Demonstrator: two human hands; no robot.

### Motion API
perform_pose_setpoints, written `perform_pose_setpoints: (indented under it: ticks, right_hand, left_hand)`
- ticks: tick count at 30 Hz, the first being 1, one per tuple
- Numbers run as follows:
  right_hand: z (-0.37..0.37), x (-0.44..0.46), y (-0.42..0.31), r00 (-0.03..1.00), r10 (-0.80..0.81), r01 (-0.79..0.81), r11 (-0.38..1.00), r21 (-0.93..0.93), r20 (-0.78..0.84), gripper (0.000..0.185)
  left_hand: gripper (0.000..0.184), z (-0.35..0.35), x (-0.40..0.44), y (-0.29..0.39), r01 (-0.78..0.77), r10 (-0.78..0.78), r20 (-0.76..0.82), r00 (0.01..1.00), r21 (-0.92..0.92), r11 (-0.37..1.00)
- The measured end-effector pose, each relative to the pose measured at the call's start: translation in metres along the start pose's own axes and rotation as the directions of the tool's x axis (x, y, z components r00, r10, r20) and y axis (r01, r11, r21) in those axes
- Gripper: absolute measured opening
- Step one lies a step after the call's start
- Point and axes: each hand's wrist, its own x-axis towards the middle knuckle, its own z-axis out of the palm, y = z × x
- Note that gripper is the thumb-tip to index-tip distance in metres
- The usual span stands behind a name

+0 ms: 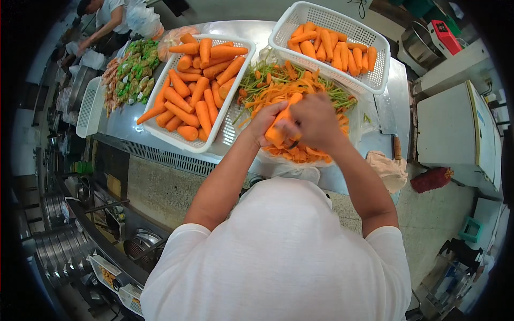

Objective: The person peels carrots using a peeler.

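White shirt [276,251] closest, mine. Left hand [262,124] wrapped firmly round carrot [275,134], right above peelings [308,154]! Right hand [317,120] blurred, fingers curled against carrot; can't tell whether they grip anything. White basket [219,124] of carrots off left, second basket [381,67] beyond, rightward.

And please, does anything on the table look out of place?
Slightly. One carrot sticks out over the rim of the picture-left basket, and the large knife has its handle near the table's edge, which seems careless.
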Motion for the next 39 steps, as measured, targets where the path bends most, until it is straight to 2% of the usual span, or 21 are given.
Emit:
perform_pose_setpoints:
  ticks: [3, 5, 6, 8, 9, 11, 13, 15, 16, 18, 20, 22, 26, 28, 31, 32, 33, 34, 36, 37, 39]
  right_hand:
    - [0.008, 0.002, 0.001, 0.982, -0.151, 0.162, 0.983, 0.089, -0.110, 0.050]
    - [0.004, 0.013, 0.056, 0.983, 0.167, -0.167, 0.986, -0.001, 0.072, 0.048]
    - [0.001, 0.011, 0.077, 0.984, 0.166, -0.166, 0.986, -0.003, 0.071, 0.048]
    - [-0.002, 0.008, 0.105, 0.936, 0.351, -0.345, 0.900, -0.267, -0.024, 0.049]
    - [-0.006, 0.012, 0.097, 0.939, 0.343, -0.336, 0.903, -0.268, -0.022, 0.049]
    - [-0.015, 0.011, 0.050, 0.902, 0.402, -0.413, 0.910, 0.044, 0.155, 0.047]
    - [-0.006, 0.000, 0.003, 0.999, -0.041, 0.041, 0.999, -0.003, 0.024, 0.044]
    - [0.006, 0.000, -0.008, 0.994, -0.112, 0.112, 0.994, -0.005, -0.007, 0.042]
    - [0.010, -0.003, -0.011, 0.982, -0.186, 0.185, 0.983, -0.008, -0.030, 0.040]
    - [0.010, 0.002, 0.021, 0.993, -0.117, 0.114, 0.991, -0.074, -0.037, 0.041]
    - [0.000, 0.009, 0.057, 0.998, -0.051, 0.044, 0.989, -0.144, -0.043, 0.041]
    - [-0.015, 0.019, 0.072, 0.955, 0.295, -0.257, 0.885, -0.388, 0.040, 0.041]
    - [-0.020, 0.011, 0.030, 0.955, 0.288, -0.270, 0.941, -0.205, 0.065, 0.043]
    - [-0.009, 0.002, -0.007, 0.986, -0.152, 0.151, 0.988, -0.024, -0.062, 0.044]
    - [0.008, 0.001, -0.003, 0.977, -0.182, 0.189, 0.980, 0.055, -0.111, 0.045]
    - [0.010, 0.003, 0.013, 0.977, -0.182, 0.189, 0.980, 0.056, -0.111, 0.045]
    - [0.008, 0.007, 0.042, 0.996, -0.051, 0.047, 0.998, -0.051, -0.067, 0.045]
    - [0.005, 0.009, 0.063, 0.995, 0.089, -0.094, 0.982, -0.162, -0.039, 0.045]
    - [-0.006, 0.011, 0.077, 0.983, 0.168, -0.179, 0.962, -0.207, -0.070, 0.046]
    - [-0.011, 0.015, 0.079, 0.965, 0.241, -0.260, 0.934, -0.247, -0.105, 0.047]
    - [-0.012, 0.010, 0.053, 0.985, 0.154, -0.164, 0.976, -0.144, -0.076, 0.048]
  left_hand:
    - [0.039, 0.007, -0.011, 0.006, 0.013, -0.025, 0.132, 0.991, 0.091, 0.996]
    - [0.039, -0.014, -0.004, 0.004, 0.031, -0.041, 0.143, 0.989, 0.073, 0.997]
    - [0.039, -0.021, 0.000, 0.004, 0.047, -0.055, 0.153, 0.987, 0.054, 0.997]
    - [0.038, -0.016, -0.003, 0.002, 0.046, -0.056, 0.132, 0.990, 0.073, 0.996]
    - [0.038, -0.014, -0.003, 0.002, 0.040, -0.050, 0.110, 0.993, 0.088, 0.995]
    - [0.038, -0.016, 0.003, -0.001, -0.014, 0.009, 0.097, 0.995, 0.054, 0.998]
    - [0.037, -0.002, 0.004, -0.001, -0.059, 0.056, 0.087, 0.995, 0.039, 0.997]
    - [0.036, 0.034, -0.011, 0.004, -0.059, 0.054, -0.107, 0.993, -0.043, 0.997]
    - [0.036, 0.022, -0.008, 0.003, -0.054, 0.049, -0.111, 0.993, -0.040, 0.998]
    - [0.035, -0.012, 0.002, 0.001, -0.080, 0.059, 0.104, 0.993, 0.207, 0.975]
    - [0.035, -0.011, 0.000, 0.003, -0.069, 0.049, 0.104, 0.993, 0.197, 0.978]
    - [0.034, -0.009, -0.004, 0.001, -0.058, 0.040, 0.098, 0.994, 0.183, 0.981]
    - [0.035, -0.009, 0.001, -0.004, -0.062, 0.059, 0.086, 0.995, 0.025, 0.998]
    - [0.035, 0.000, 0.001, -0.003, -0.068, 0.067, 0.059, 0.996, 0.011, 0.998]
    - [0.035, 0.003, -0.003, -0.001, -0.040, 0.037, -0.048, 0.998, -0.050, 0.998]
    - [0.038, -0.018, 0.001, 0.000, -0.035, 0.033, 0.070, 0.997, 0.028, 0.999]
    - [0.042, -0.031, 0.005, 0.001, -0.042, 0.021, 0.189, 0.982, 0.106, 0.994]
    - [0.042, -0.032, 0.005, 0.000, -0.043, 0.022, 0.191, 0.981, 0.105, 0.994]
    - [0.042, -0.031, 0.006, -0.002, -0.032, 0.028, 0.305, 0.952, 0.009, 0.999]
    - [0.042, -0.030, 0.007, -0.001, -0.034, 0.030, 0.308, 0.951, 0.009, 0.999]
    - [0.042, -0.027, 0.006, -0.004, -0.060, 0.054, 0.198, 0.979, 0.024, 0.998]
